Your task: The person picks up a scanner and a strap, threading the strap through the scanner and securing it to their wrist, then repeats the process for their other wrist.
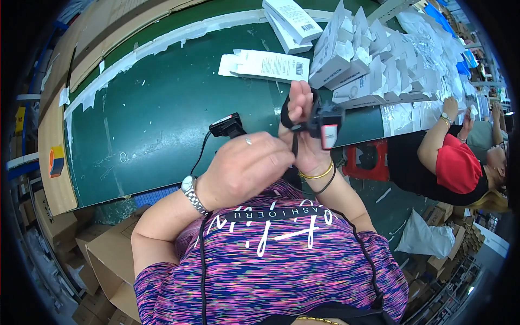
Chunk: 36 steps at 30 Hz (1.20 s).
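Note:
My left hand (244,165) is closed, fingertips pinched on a thin black strap (294,145) at the right palm. My right hand (304,124) is open, its palm turned up and its fingers stretched out. A black band (285,115) runs around it. Beside its fingers hangs a small black device (327,116) with a white and red label, a little blurred. Another small black device (226,125) is next to my left hand, above the table, with a thin cable (200,154) running down toward the wrist. The left fingertips are partly hidden.
A flattened white carton (265,65) lies on the green table (146,108). Several open white boxes (346,59) stand at the far right, with more cartons (292,21) stacked beside them. A person in red (457,162) works at the right, near a red stool (365,161). Cardboard boxes (116,254) stand at lower left.

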Each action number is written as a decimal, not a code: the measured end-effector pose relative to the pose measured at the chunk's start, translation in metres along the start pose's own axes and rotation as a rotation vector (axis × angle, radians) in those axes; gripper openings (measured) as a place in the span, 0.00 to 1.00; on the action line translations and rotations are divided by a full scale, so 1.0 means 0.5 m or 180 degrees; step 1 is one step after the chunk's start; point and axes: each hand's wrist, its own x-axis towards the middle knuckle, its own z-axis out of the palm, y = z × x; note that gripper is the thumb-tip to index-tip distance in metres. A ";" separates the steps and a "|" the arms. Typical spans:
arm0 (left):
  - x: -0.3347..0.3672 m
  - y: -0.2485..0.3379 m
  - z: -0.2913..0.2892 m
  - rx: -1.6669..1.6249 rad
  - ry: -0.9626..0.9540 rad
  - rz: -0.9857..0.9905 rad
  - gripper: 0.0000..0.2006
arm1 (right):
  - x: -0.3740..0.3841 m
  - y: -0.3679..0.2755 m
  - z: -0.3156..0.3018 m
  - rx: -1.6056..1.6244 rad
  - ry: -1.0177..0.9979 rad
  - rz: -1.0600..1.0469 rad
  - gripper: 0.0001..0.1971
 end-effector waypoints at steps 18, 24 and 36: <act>-0.035 -0.055 -0.027 -0.4557 0.0466 -0.3567 0.13 | -0.014 0.014 0.113 -0.6966 -0.2803 -0.1920 0.14; -0.027 -0.059 -0.023 -0.3667 -0.0175 -0.3188 0.15 | -0.028 0.017 0.075 -0.6432 -0.2049 -0.1756 0.18; 0.010 -0.019 -0.012 -0.2674 0.0288 -0.1995 0.09 | -0.062 0.011 0.029 -0.3940 -0.1122 -0.1511 0.30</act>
